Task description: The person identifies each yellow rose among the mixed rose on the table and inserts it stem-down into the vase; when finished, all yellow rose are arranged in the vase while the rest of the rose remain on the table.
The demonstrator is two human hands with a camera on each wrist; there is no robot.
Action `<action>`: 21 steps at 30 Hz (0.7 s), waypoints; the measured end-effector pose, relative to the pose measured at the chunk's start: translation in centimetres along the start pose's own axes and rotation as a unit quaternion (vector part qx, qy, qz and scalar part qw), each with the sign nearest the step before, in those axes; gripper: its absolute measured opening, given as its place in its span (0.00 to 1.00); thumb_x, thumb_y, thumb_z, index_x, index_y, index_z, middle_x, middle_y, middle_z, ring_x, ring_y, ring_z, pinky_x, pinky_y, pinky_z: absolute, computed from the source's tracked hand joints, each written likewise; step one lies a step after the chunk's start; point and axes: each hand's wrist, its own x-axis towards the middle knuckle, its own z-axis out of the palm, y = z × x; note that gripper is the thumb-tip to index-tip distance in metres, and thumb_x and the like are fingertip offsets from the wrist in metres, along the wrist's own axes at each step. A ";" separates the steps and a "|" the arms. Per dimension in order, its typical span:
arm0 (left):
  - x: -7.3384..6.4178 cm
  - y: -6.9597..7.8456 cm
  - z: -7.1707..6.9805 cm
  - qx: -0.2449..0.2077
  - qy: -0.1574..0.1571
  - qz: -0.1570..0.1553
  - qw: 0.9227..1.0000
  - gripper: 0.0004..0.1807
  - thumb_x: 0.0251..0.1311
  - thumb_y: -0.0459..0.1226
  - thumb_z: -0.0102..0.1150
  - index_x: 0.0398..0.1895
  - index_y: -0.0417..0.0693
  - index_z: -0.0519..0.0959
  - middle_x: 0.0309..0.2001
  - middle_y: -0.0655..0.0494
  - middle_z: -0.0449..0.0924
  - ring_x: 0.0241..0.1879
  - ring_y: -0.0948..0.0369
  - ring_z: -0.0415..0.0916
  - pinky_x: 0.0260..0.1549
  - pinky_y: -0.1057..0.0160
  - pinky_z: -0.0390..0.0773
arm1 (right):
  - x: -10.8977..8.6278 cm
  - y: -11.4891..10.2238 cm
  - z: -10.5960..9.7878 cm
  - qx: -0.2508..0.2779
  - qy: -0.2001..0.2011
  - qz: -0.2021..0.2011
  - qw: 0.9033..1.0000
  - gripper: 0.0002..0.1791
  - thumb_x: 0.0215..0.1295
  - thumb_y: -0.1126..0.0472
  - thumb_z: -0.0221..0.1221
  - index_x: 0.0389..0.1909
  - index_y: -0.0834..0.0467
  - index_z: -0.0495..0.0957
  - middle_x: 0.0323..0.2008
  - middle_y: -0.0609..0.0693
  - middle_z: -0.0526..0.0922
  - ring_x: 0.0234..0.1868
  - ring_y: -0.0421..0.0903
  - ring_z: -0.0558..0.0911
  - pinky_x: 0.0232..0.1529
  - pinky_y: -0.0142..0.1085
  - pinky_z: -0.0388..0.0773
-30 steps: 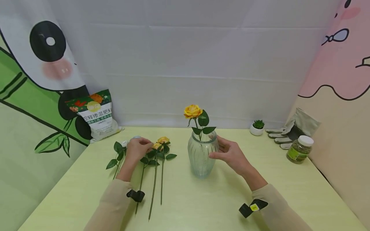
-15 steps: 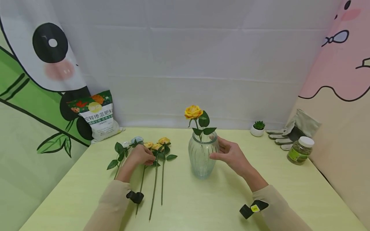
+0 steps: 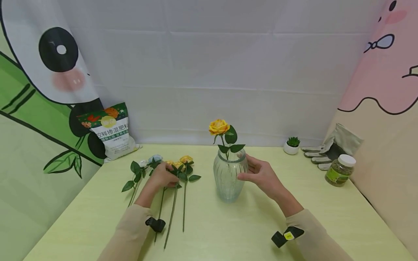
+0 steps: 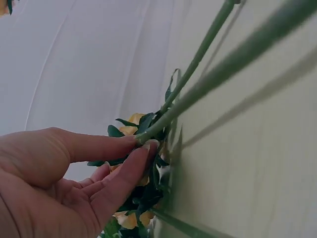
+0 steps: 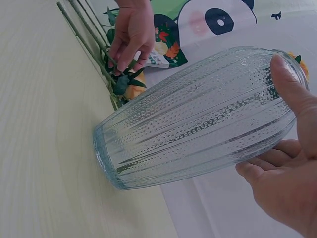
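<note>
My left hand [image 3: 162, 176] pinches the green stem of a yellow rose between thumb and forefinger, just below its leaves. In the left wrist view this stem [image 4: 208, 82] runs from my fingertips to the upper right. Other yellow roses [image 3: 186, 159] lie close beside it on the table, with a pale blue and a white rose [image 3: 143, 164] left of my hand. My right hand [image 3: 262, 175] grips the upper right side of a ribbed clear glass vase [image 3: 228, 185], thumb in front. The vase stands upright, holding one yellow rose [image 3: 219, 127].
A fertilizer bag [image 3: 114, 136] leans at the back left. Toward the back right stand a small potted succulent [image 3: 291, 145] and a white-lidded jar [image 3: 340, 170], with grey gloves [image 3: 334, 145] by them. A white cloth backdrop [image 3: 209, 72] closes off the table's far edge.
My left hand has come down and slightly right from the blossoms to a yellow rose's stem, whose lower end has swung a little left. My right hand keeps hold of the vase.
</note>
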 end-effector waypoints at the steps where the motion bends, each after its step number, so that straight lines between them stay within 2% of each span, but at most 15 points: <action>1: -0.1 0.0 -0.2 -0.016 -0.001 0.001 1.000 0.26 0.61 0.25 0.64 0.59 0.31 0.64 0.45 0.32 0.77 0.36 0.47 0.84 0.39 0.52 0.86 | 0.0 0.0 0.0 0.001 -0.002 -0.001 1.000 0.49 0.60 0.59 0.72 0.77 0.62 0.55 0.74 0.57 0.60 0.72 0.54 0.64 0.66 0.42 0.69; 7: 0.2 -0.1 -1.1 -0.060 0.006 0.010 0.998 0.25 0.65 0.26 0.61 0.61 0.26 0.65 0.52 0.30 0.74 0.44 0.43 0.83 0.40 0.54 0.87 | 0.0 0.2 0.0 -0.003 -0.002 -0.001 1.000 0.49 0.60 0.58 0.72 0.77 0.62 0.56 0.74 0.58 0.60 0.73 0.54 0.64 0.66 0.41 0.69; 9: 0.2 0.0 -1.3 -0.070 0.003 0.008 0.998 0.26 0.66 0.27 0.61 0.63 0.23 0.65 0.57 0.27 0.72 0.47 0.42 0.82 0.43 0.54 0.86 | 0.0 0.1 -0.1 -0.003 -0.002 0.001 1.000 0.49 0.60 0.58 0.72 0.77 0.62 0.56 0.74 0.58 0.60 0.73 0.54 0.64 0.66 0.41 0.69; 14: 0.2 0.4 -1.6 -0.077 0.008 0.002 0.997 0.27 0.67 0.29 0.61 0.65 0.22 0.67 0.63 0.26 0.68 0.51 0.42 0.81 0.47 0.55 0.85 | 0.0 0.1 -0.1 -0.003 -0.002 0.004 1.000 0.49 0.60 0.57 0.72 0.77 0.62 0.55 0.75 0.58 0.60 0.73 0.54 0.63 0.67 0.42 0.68; 18: 0.4 0.3 -1.6 -0.083 0.029 -0.006 0.996 0.23 0.69 0.32 0.59 0.63 0.25 0.72 0.60 0.29 0.73 0.47 0.47 0.84 0.45 0.58 0.85 | 0.0 0.1 -0.1 -0.002 -0.003 0.002 1.000 0.49 0.60 0.57 0.72 0.77 0.62 0.55 0.75 0.58 0.60 0.73 0.54 0.63 0.67 0.43 0.68; 21: 0.4 0.1 -1.8 -0.114 0.041 -0.007 0.993 0.22 0.71 0.34 0.58 0.62 0.26 0.73 0.54 0.33 0.77 0.41 0.53 0.85 0.43 0.61 0.86 | 0.1 0.1 -0.1 -0.002 -0.004 0.002 1.000 0.49 0.60 0.57 0.72 0.77 0.62 0.55 0.75 0.58 0.60 0.73 0.54 0.63 0.66 0.42 0.68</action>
